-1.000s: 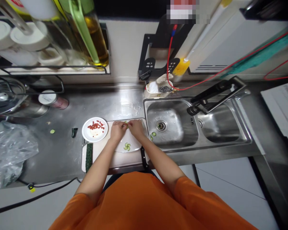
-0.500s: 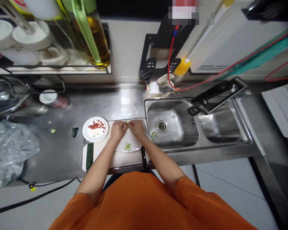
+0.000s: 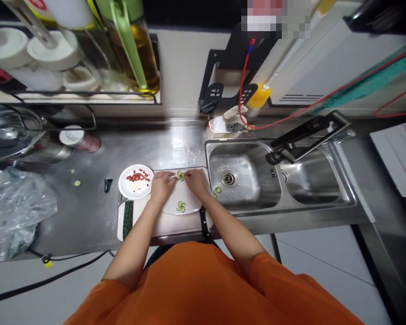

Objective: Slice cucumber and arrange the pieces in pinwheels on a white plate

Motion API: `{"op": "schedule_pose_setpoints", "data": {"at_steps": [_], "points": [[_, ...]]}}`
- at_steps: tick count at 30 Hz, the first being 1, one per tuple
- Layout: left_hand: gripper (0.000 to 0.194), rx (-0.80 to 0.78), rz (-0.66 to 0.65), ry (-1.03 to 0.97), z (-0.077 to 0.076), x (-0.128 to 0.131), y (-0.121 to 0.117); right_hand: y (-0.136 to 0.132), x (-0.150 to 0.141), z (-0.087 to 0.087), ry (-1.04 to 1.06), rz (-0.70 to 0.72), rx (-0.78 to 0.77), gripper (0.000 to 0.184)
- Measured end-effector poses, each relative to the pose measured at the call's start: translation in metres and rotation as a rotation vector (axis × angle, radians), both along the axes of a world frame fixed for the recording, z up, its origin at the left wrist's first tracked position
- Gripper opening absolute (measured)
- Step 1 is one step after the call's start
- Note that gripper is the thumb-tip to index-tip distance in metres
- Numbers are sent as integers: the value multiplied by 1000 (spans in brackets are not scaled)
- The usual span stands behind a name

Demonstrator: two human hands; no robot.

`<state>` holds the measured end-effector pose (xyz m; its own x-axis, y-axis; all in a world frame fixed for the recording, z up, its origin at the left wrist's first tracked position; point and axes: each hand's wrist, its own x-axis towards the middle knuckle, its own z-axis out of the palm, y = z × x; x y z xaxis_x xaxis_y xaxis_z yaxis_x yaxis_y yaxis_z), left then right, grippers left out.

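Observation:
My left hand (image 3: pixel 161 184) and my right hand (image 3: pixel 196 180) meet over the far edge of a white plate (image 3: pixel 189 204) that lies on a white cutting board (image 3: pixel 145 223). Between their fingertips lies a small pinwheel of green cucumber slices (image 3: pixel 180 175); both hands pinch at it. A second cucumber pinwheel (image 3: pixel 181 206) sits on the near part of the plate. Left of my left hand stands a small round white plate of red bits (image 3: pixel 136 181). A dark green cucumber piece (image 3: pixel 127 219) lies along the board's left edge.
A double steel sink (image 3: pixel 277 176) with a black tap (image 3: pixel 304 135) lies to the right, cucumber slices (image 3: pixel 217 190) at its rim. A cucumber end (image 3: pixel 107 184) and a slice (image 3: pixel 76 183) lie on the steel counter. A crumpled plastic bag (image 3: pixel 13 216) is far left; a bottle shelf behind.
The hands have drawn slightly apart, and the cucumber pinwheel between their fingertips shows more fully. The view has shifted a little.

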<state>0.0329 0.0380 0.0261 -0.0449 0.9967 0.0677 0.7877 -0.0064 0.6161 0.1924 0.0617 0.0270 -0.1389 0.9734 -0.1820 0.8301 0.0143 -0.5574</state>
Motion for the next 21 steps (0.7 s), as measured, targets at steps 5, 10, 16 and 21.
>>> {"op": "schedule_pose_setpoints", "data": {"at_steps": [5,10,16,21], "points": [[22,-36,224,61,4,-41,-24,-16,3,7,81,-24,48,17],[29,-213,481,195,4,-77,-40,-41,-1,11,92,56,14,15],[30,-303,497,165,6,-77,-33,-59,-11,14,43,130,-28,15],[26,-322,434,122,-1,-69,-26,-63,-15,17,37,152,-50,15]]}}
